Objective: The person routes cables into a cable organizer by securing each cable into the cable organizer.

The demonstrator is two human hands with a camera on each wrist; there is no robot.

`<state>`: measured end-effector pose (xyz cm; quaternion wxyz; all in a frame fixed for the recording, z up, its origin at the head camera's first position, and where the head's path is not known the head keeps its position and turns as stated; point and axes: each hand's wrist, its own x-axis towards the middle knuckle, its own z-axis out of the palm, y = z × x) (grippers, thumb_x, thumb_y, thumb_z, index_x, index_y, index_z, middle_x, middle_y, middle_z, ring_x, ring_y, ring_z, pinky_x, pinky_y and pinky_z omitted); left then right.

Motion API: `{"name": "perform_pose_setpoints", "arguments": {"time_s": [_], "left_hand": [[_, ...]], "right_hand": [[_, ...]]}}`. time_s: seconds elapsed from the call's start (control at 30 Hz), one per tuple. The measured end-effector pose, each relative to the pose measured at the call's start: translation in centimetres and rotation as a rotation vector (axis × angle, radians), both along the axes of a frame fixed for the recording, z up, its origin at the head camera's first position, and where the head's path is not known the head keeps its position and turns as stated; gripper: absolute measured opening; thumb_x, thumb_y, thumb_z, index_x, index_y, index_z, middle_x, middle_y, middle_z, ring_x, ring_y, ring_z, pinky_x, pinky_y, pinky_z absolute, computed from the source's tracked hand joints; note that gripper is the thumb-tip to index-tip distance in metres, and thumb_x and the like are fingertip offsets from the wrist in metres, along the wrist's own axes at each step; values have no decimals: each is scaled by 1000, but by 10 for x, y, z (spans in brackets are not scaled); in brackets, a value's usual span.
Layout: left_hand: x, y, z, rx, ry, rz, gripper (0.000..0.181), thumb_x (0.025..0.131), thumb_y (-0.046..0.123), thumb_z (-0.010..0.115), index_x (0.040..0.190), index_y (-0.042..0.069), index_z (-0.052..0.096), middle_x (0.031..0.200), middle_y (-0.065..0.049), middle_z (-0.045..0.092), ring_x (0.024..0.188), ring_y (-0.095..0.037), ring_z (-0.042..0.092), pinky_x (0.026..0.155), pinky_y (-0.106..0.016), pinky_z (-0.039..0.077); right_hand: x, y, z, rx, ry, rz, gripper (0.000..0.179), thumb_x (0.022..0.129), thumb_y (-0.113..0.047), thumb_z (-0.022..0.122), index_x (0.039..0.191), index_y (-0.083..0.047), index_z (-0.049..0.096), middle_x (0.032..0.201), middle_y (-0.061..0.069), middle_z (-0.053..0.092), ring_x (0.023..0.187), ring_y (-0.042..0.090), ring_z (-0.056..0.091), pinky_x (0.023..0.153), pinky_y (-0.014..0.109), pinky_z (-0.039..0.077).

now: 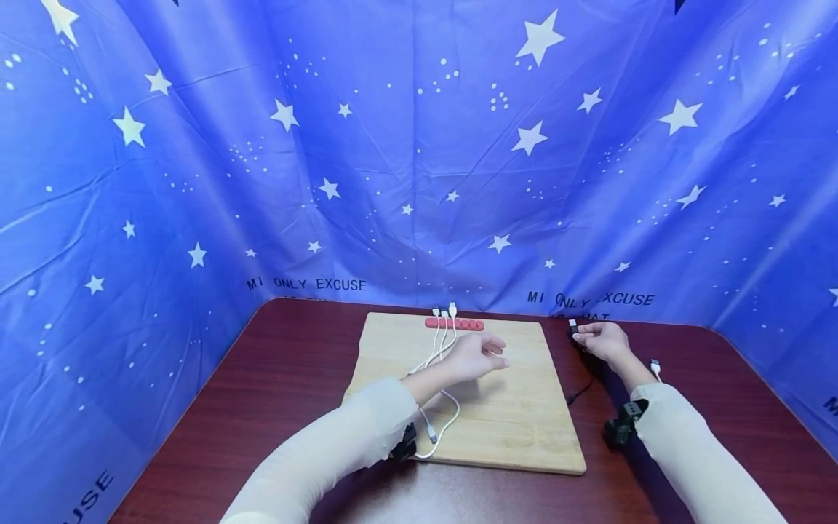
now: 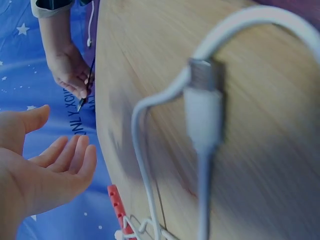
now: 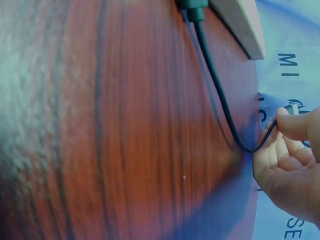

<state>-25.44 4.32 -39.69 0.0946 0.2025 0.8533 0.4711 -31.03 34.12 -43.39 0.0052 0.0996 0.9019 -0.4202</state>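
My right hand [image 1: 604, 342] pinches a black USB cable [image 3: 220, 95] by its plug end [image 1: 572, 327], beyond the board's right edge. From there the cable droops to a second black connector [image 3: 194, 10] by the board. My left hand [image 1: 473, 356] hovers over the wooden board [image 1: 517, 407] with relaxed fingers and nothing in them. A red cable holder [image 1: 470, 324] lies along the board's far edge, and several cable ends stand at its left part. White cables [image 1: 452, 415] run from it under the left forearm. One white USB plug [image 2: 204, 112] shows large in the left wrist view.
Another white cable plug [image 1: 655, 366] lies on the dark red table [image 1: 727, 407] beside the right wrist. Blue star-patterned cloth [image 1: 419, 145] hangs behind the table and along its sides.
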Motion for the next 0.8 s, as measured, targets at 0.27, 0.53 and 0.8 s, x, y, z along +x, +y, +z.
{"name": "perform_pose_setpoints", "arguments": {"time_s": [0.27,0.53,0.8], "left_hand": [[-5,21,2,85,-138,68,36,86,17,70,118,4,64,106,-8,72,87,-14,68,74,-18,55],[-16,38,-8,198,-203,110,32,84,16,72,112,4,67,95,-6,72,72,-11,65,67,-23,58],[-10,48,-5,267,-260,154,27,85,8,69,112,2,68,100,-11,74,85,-29,71,73,-30,61]], "right_hand": [[5,-5,5,-58,-2,41,41,94,-16,60,119,16,56,84,4,72,68,1,62,67,23,59],[8,-13,9,-110,33,82,47,96,-22,58,120,19,55,87,7,73,69,-1,63,70,25,61],[18,-31,15,-196,26,136,48,95,-22,60,122,18,54,91,2,74,74,-1,65,74,25,61]]}}
